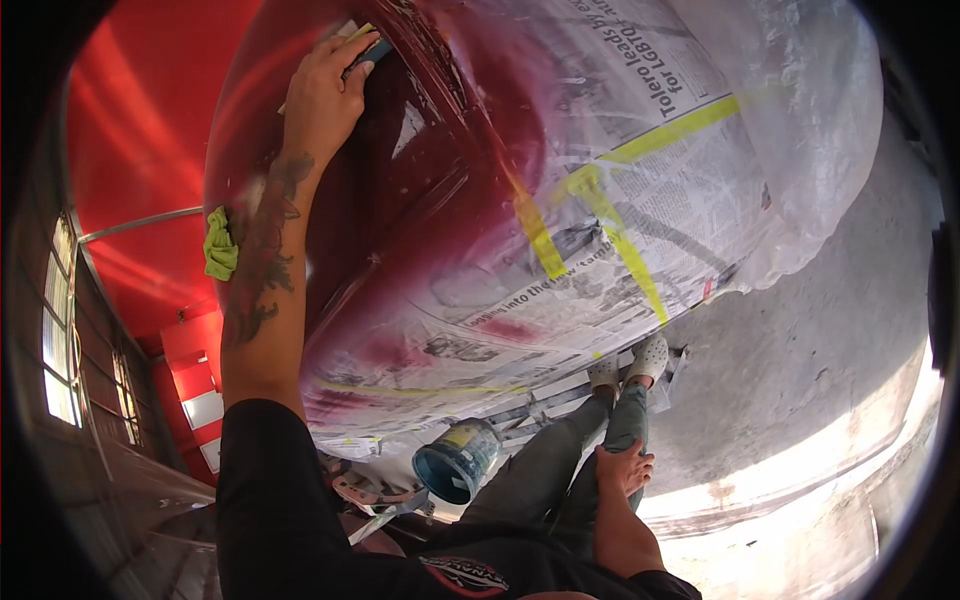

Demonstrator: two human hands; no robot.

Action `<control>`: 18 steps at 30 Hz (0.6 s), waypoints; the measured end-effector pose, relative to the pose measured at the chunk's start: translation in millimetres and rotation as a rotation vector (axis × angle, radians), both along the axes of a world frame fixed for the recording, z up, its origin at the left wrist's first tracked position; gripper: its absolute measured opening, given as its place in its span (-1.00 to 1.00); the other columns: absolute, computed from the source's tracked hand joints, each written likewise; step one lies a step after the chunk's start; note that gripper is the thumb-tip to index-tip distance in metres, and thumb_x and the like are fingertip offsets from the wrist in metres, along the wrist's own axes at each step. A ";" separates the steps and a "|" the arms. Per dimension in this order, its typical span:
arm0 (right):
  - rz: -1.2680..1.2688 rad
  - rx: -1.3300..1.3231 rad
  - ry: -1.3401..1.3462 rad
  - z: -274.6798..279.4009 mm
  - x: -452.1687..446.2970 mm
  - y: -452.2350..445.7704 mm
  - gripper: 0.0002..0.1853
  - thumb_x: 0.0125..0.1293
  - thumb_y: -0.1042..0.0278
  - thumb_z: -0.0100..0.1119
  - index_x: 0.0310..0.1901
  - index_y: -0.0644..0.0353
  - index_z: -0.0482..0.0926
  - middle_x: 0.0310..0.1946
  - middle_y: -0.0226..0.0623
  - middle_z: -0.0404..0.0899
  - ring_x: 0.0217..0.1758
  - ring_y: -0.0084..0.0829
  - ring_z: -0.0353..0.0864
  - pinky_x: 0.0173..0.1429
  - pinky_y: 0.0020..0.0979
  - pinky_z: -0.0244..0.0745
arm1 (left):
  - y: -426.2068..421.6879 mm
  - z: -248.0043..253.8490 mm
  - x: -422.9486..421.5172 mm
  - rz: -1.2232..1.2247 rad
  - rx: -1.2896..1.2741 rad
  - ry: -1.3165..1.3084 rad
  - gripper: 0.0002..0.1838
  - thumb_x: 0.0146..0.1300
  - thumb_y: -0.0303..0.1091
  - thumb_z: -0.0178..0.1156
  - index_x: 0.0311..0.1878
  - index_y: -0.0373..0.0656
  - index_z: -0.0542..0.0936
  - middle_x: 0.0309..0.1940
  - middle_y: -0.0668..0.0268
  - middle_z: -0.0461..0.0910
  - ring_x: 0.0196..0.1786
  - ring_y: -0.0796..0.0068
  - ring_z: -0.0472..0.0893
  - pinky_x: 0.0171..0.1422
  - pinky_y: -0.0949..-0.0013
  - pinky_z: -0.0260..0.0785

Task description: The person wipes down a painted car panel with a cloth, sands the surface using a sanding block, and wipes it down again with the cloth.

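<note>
My left hand (325, 90), at the end of a tattooed forearm, is closed on a small blue-grey block (372, 52) with a yellowish sheet at its edge. The block lies against a glossy dark red painted panel (400, 190) at the top left. Newspaper (640, 190) and yellow tape (540, 235) border the painted area. Lower right, my right hand (625, 468) rests on my leg near the knee, its fingers bent and apart, with no object seen in it.
A blue bucket (455, 465) stands below the papered edge, beside my legs. A crumpled green cloth (220, 245) lies at the panel's left edge. Clear plastic sheeting (820, 130) hangs over the right side, above the concrete floor (790, 350). Bright red panels (150, 130) are at the left.
</note>
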State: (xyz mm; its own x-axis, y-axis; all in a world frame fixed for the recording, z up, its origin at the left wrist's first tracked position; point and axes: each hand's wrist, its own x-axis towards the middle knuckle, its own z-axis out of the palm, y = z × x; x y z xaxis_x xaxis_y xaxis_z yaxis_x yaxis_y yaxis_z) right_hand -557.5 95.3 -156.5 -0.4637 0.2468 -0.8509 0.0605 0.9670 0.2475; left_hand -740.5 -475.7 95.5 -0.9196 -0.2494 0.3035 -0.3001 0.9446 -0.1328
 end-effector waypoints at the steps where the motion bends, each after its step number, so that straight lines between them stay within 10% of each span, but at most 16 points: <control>1: 0.000 -0.001 -0.002 0.2 1.0 1.5 0.01 -0.05 -0.17 0.55 0.46 -0.08 0.32 0.19 -0.09 0.39 0.29 -0.05 0.46 0.36 -0.11 0.35 | 5.0 -0.7 4.4 0.000 -0.001 -0.002 -0.60 0.36 -0.39 0.30 0.25 0.08 0.69 0.12 0.17 0.65 0.09 0.07 0.63 0.19 0.12 0.49; 18: 0.001 0.003 0.015 -0.8 4.2 3.5 0.02 -0.06 -0.20 0.54 0.46 -0.08 0.32 0.20 -0.11 0.40 0.28 -0.07 0.47 0.37 -0.13 0.35 | -2.2 -3.7 3.4 -0.011 0.004 0.014 -0.60 0.36 -0.39 0.29 0.25 0.09 0.69 0.12 0.18 0.65 -0.04 0.12 0.65 0.09 0.12 0.52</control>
State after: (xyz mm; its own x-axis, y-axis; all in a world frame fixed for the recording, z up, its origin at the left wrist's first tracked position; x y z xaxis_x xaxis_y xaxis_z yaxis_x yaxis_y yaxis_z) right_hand -553.3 98.8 -157.3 -0.4763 0.2490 -0.8433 0.0631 0.9663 0.2497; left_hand -737.1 -477.9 91.8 -0.9180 -0.2402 0.3157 -0.2911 0.9485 -0.1250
